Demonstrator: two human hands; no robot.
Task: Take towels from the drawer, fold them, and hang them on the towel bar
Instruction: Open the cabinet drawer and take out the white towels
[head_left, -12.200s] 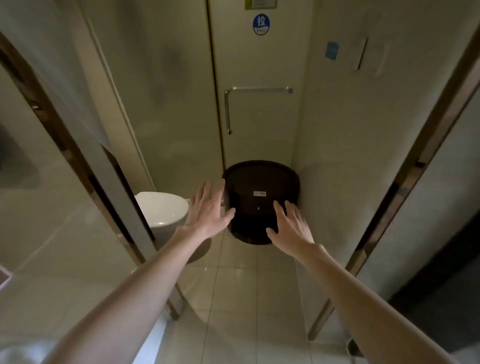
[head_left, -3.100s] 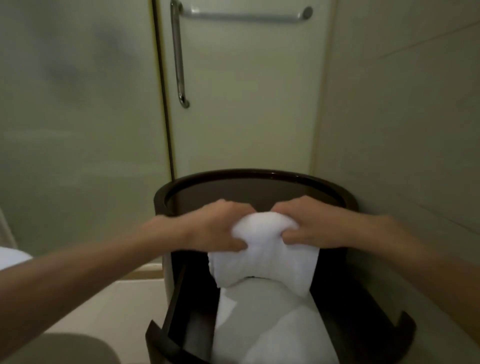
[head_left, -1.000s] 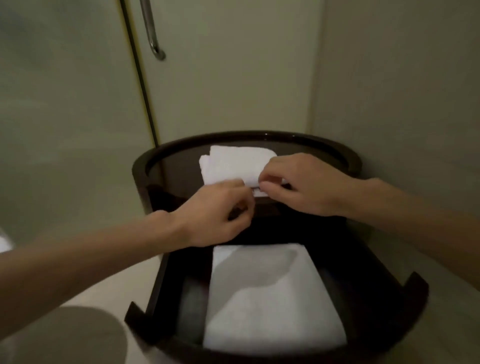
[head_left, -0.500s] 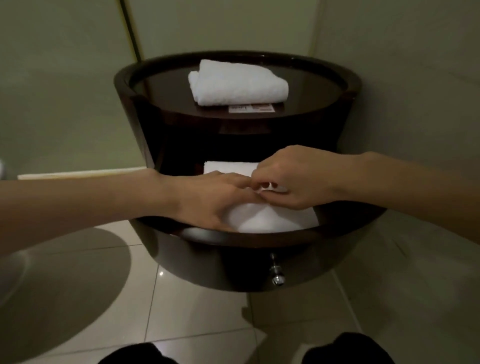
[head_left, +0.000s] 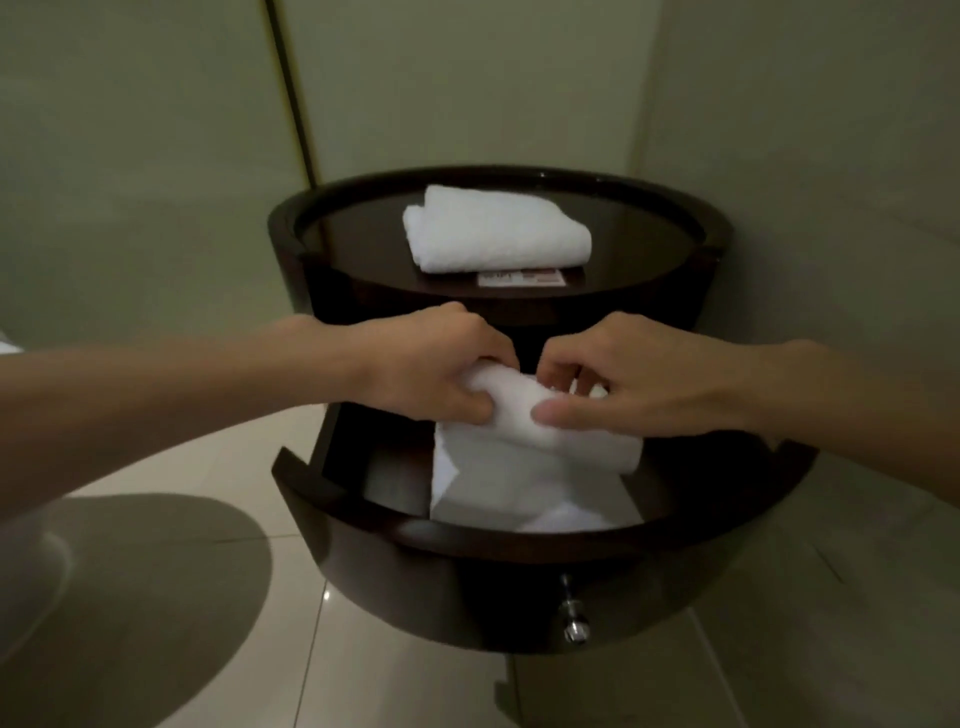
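Head view
Cabinet: dark brown round wooden cabinet (head_left: 283, 228), tucked into a corner of pale walls; taken as landmark.
Drawer: curved dark wooden drawer (head_left: 467, 538), pulled out from the cabinet's front, small metal knob (head_left: 574, 626) low on its face; probably left open for reaching the linen inside.
Towel in hand: white terry towel, loosely rolled (head_left: 550, 434), held just in front of the cabinet and over the open drawer, lower part hanging into it; likely raised so as to clear the drawer's rim ahead of folding.
Left hand (head_left: 431, 371): at the roll's left end, in front of the cabinet; fingers curled over the cloth, thumb below, gripping it.
Right hand (head_left: 641, 387): on the roll's right part; thumb and forefinger pinching the fold, remaining fingers bent loosely above; likely kept close to the left hand against the roll falling open.
Folded towel: second white terry towel, folded into a thick pad (head_left: 496, 231), lying flat on the cabinet's top; probably parked there pending hanging.
Card: small white and red printed card (head_left: 519, 279) on the cabinet's top, partly under the pad's front edge; print too blurred to read.
Hidden: towel bar nowhere in view; drawer's rear lost in shadow under the cabinet's top; impossible to tell whether the white cloth low in the drawer belonged to the held towel or to another beneath; grey rounded shape (head_left: 119, 597) left of the cabinet cut off at the frame edge, not identifiable.
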